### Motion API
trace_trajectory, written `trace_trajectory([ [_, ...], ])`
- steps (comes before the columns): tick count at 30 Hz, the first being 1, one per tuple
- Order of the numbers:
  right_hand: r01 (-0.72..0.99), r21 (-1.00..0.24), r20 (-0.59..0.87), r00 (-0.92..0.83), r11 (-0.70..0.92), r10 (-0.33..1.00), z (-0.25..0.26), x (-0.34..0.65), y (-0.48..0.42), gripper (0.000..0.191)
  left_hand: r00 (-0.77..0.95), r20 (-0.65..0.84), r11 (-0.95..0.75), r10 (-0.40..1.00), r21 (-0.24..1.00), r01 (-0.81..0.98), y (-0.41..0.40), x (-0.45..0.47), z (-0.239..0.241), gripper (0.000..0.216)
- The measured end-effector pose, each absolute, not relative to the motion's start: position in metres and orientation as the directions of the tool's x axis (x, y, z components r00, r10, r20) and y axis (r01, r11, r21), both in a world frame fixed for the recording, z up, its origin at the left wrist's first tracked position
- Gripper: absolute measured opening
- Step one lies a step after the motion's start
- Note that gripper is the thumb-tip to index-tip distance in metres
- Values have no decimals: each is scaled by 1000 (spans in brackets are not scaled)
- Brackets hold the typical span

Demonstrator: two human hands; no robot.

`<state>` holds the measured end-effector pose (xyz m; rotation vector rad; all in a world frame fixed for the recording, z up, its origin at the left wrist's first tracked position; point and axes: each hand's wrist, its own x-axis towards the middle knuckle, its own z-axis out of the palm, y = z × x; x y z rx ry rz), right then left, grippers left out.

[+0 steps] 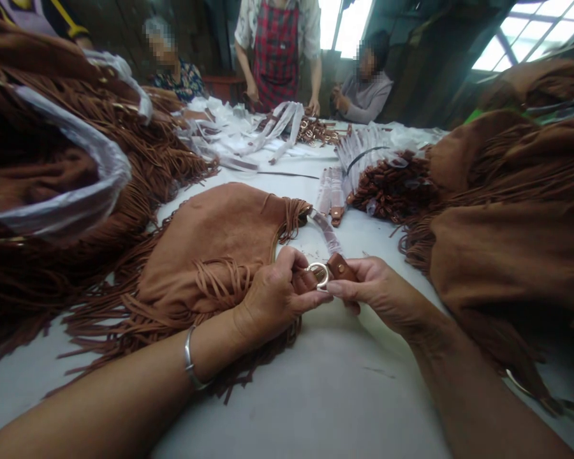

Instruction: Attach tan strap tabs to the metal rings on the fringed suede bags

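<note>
Pale smooth table [344, 389], bare toward the near edge, crowded at both sides. Heaps of brown fringed suede bags left [52, 185] and right [511, 229], soft and shaggy, some in clear plastic. Far end: three people, white wrapping strips [249, 137], bright windows behind. Centre: one tan suede bag [210, 248] lying flat, fringe spilling over the table. Just past its top corner, left hand [272, 299] pinched on a metal ring [318, 274]; right hand [377, 290] gripping the brown leather strap end [342, 268] touching that ring. Silver bangle [191, 360] at the left wrist.
</note>
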<state>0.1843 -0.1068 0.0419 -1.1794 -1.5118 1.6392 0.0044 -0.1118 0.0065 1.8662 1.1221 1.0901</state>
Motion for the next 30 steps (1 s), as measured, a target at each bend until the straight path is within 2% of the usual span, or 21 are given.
trace_trajectory([
  [5,43,-997,-79,-291,-70,954,35,168,-111,31,252,409,-475,877,820,319,-112,5,4,42],
  [8,135,-990,-85,-427,-30,900,37,178,-109,30,357,437,-545,826,780,308,-115,4,6,40],
  [10,209,-978,-143,-546,-31,825,40,189,-107,28,453,459,-623,764,707,334,-117,4,7,38],
  [12,234,-971,-187,-595,-54,782,42,194,-106,27,505,466,-665,727,659,351,-117,4,7,36],
  [14,178,-979,-181,-544,-98,819,40,190,-107,28,482,437,-617,760,720,319,-116,4,7,35],
  [17,-11,-995,-87,-340,-96,937,31,172,-111,30,358,404,-497,842,839,222,-112,4,7,34],
  [19,-96,-995,-12,-227,-35,974,24,160,-113,29,317,426,-506,847,830,235,-110,3,8,29],
  [21,-120,-993,37,-172,16,984,20,155,-114,28,330,468,-563,820,765,313,-110,1,10,21],
  [24,-37,-999,22,-254,13,967,22,163,-111,28,420,470,-625,776,657,421,-110,-3,11,13],
  [27,83,-997,-28,-396,5,918,29,178,-108,28,516,412,-649,751,604,462,-111,-4,13,16],
  [30,127,-992,-77,-518,-13,852,34,184,-108,27,578,382,-682,721,540,494,-111,-4,15,16],
])
